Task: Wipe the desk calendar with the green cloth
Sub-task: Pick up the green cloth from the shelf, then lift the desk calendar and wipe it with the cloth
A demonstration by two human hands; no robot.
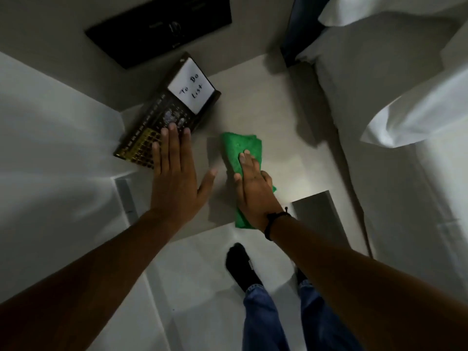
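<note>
Two hands down on the small table [266,102], neither one gripping anything yet. Your left hand [174,171] is flat with the fingers spread, fingertips resting on the near end of the calendar [162,122], which lies at the table's far left corner, tight beside the white bedding [50,138] and just below a dark panel [162,26] on the wall. Your right hand [255,188] is pressed palm-down on the green cloth [239,150], fingers straight, not pinching it; the cloth sits on bare tabletop just right of the calendar, not touching it. Risks, as I judge them: the calendar's near corner looks like it reaches the table edge, so a push from that flat left hand could slide it off toward the bedding or the gap. Flat pressure only pins it, no real hold, so a wiping stroke may skate it sideways into the wall. The white "To Do List" card [192,87] sits on the far part and could lift or shift if the cloth drags over it. The cloth is bunched, so it could fold under your palm. Light is dim; cannot tell whether the calendar lies flat or leans.
</note>
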